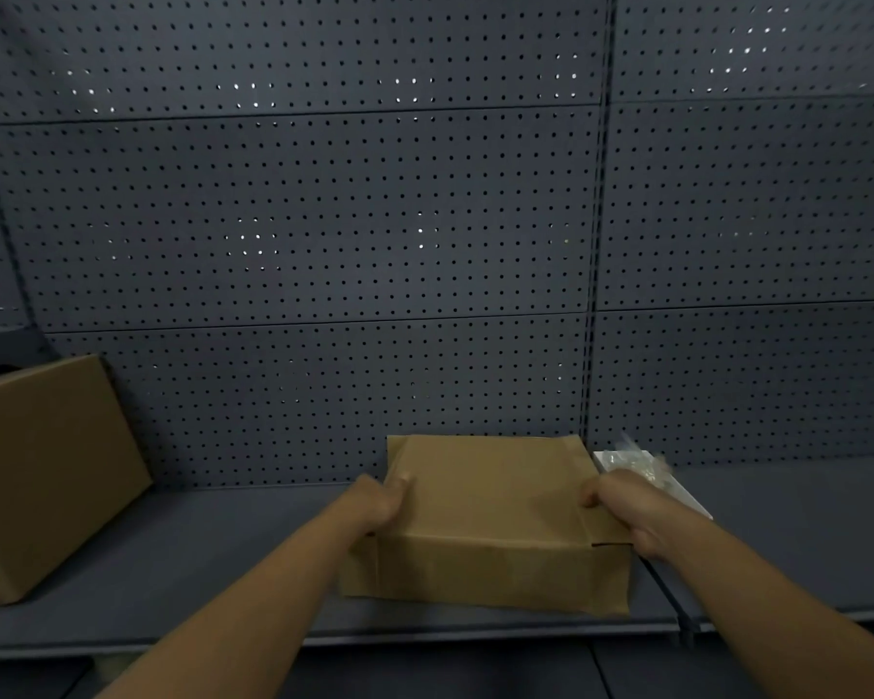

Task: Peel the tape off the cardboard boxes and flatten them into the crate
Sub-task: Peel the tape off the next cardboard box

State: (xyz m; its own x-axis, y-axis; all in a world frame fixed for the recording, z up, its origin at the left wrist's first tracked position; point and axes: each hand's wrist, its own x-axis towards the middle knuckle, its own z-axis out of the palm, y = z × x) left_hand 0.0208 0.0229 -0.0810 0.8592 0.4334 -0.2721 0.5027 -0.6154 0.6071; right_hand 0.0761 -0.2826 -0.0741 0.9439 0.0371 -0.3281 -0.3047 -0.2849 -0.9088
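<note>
Head view: left hand (pixel 382 502) and right hand (pixel 621 512) grasp the small box (pixel 490 522) by opposite sides at the shelf (pixel 223 547) front edge, probably steadying it for peeling.

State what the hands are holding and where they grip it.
Both hold the smaller cardboard box on the shelf: left hand grips its left edge, right hand its right edge.

Head view: two bare forearms enter from 6 o'clock. No sleeves, gloves, rings or wristbands visible. Left hand (pixel 382 502) at about 7 o'clock of centre frame, right hand (pixel 621 512) at about 5 o'clock. Fingernails too blurred to tell.
</note>
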